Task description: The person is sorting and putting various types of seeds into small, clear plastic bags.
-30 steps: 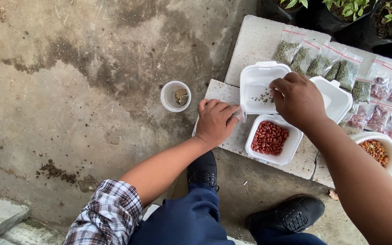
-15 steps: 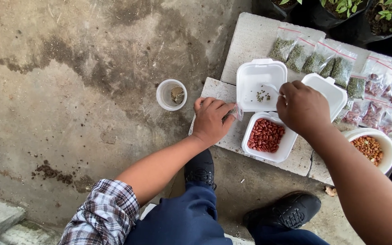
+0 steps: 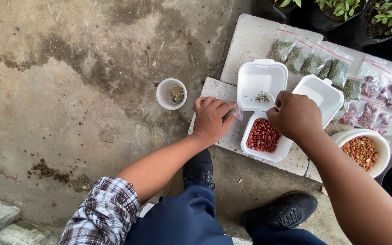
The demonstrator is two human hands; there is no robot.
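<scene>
While left hand [image 3: 212,119] pinches one small bag [image 3: 233,111], right hand [image 3: 294,114] grips one spoon [image 3: 269,98]; two foam boxes [image 3: 260,78].

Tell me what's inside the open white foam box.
The lower half of the foam box holds red beans; the lid half holds a few small greenish seeds. The right hand covers the hinge area.

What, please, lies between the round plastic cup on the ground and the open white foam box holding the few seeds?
In the head view, the left hand, pinching a small clear bag on the concrete slab, lies between the plastic cup and the foam box.
</scene>
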